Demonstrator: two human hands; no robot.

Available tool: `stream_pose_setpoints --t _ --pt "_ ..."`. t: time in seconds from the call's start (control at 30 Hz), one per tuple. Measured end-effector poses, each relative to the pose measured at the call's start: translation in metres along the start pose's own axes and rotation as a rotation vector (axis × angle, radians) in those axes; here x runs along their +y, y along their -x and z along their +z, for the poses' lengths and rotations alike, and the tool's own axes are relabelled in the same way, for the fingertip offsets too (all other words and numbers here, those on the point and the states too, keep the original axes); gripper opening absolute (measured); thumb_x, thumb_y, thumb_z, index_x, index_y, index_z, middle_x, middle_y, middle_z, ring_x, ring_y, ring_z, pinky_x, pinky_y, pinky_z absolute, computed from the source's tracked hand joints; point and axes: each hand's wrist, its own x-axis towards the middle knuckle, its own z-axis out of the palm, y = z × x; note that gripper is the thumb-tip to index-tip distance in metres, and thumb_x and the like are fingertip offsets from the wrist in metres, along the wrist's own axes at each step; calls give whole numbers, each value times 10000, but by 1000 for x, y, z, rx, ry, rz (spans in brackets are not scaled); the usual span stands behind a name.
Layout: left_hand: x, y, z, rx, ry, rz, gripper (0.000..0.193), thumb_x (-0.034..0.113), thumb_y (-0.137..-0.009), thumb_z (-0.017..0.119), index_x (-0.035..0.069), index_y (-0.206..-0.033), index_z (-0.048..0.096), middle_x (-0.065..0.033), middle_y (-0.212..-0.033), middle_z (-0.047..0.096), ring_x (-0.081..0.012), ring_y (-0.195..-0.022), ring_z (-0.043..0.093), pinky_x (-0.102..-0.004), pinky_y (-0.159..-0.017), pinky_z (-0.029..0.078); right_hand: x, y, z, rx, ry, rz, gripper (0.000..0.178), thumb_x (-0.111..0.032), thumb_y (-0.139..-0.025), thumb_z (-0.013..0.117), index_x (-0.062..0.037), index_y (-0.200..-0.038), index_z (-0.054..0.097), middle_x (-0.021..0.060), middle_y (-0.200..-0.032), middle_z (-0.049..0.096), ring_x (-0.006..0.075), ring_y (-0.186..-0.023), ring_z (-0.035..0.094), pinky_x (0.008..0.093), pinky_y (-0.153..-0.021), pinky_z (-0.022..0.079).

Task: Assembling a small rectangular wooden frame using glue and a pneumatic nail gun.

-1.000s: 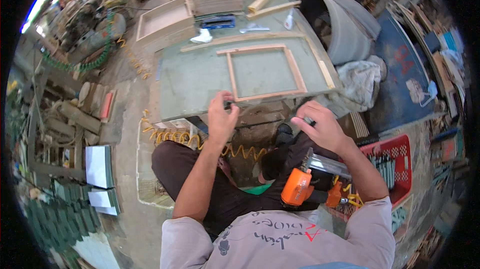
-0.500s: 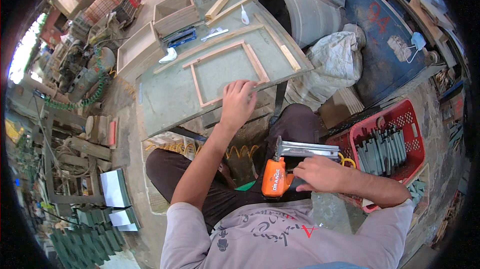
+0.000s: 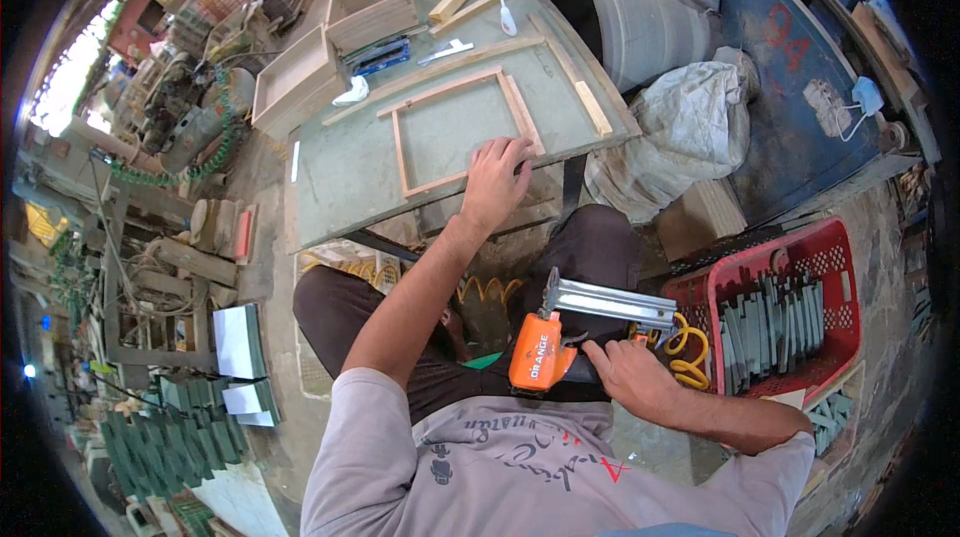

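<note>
A thin rectangular wooden frame [image 3: 396, 152] lies flat on the grey-green worktable [image 3: 330, 202]. My left hand [image 3: 497, 180] reaches over the table's near edge, fingers curled at the frame's near right corner; that corner is hidden under them. Across my lap lies an orange and silver nail gun [image 3: 540, 352], its long silver magazine [image 3: 615, 302] pointing right. My right hand [image 3: 640, 377] is closed on the rear of its black handle, fingers partly hidden. A yellow coiled air hose [image 3: 688, 347] hangs by the magazine's right end.
Two open wooden boxes [image 3: 296, 82] stand at the table's far left. Wood strips [image 3: 592, 107], a white glue bottle [image 3: 507, 17] and a blue tool [image 3: 380, 57] lie beyond the frame. A red crate [image 3: 850, 322] of grey-green strips stands right, below a white sack [image 3: 690, 132].
The nail gun has shifted slightly left and tilted, with my right hand lower on its handle. More yellow hose shows. My left hand has moved right and farther away along the frame's near side.
</note>
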Motion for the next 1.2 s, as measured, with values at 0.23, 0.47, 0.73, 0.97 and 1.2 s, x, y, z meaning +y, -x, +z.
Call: stream_pose_setpoints --t 0.23,0.47,0.73,0.97,1.2 --pt "-30 -39 -11 81 -55 -29 267 113 -831 619 53 -1090 602 -135 -1054 608 -324 -1033 552 -412 -934 415 0 -4 4 15 -56 3 728 -48 -791 543 20 -1452 246 124 -792 517 267 -738 560 401 -683 471" --pt "-105 -103 -6 -26 -208 -124 314 102 -822 605 37 -1129 608 -166 -1131 603 -360 -1071 556 -429 -930 445 1 -3 8 64 -198 -10 730 1 -773 521 15 -1451 249 143 -845 475 274 -783 501 396 -747 435" --pt "-128 -118 6 -192 -226 -177 236 122 -862 572 31 -1059 665 -169 -1082 617 -357 -1033 576 -418 -912 457 8 -5 7 37 -300 -33 775 36 -719 550 24 -1436 259 150 -851 469 298 -788 488 420 -750 427" --pt "-127 -118 8 -140 -222 -182 197 128 -864 577 40 -997 693 -161 -1004 620 -349 -981 586 -419 -867 466 10 -8 7 -37 -332 -10 753 -4 -797 539 -63 -1480 229 143 -862 478 286 -811 501 421 -774 450" --pt "-129 -115 9 -93 -217 -124 201 105 -844 577 53 -995 699 -157 -972 620 -344 -969 589 -419 -861 471 9 -9 4 -57 -322 -15 756 -1 -792 532 -67 -1481 229 142 -861 479 287 -810 500 426 -782 448"
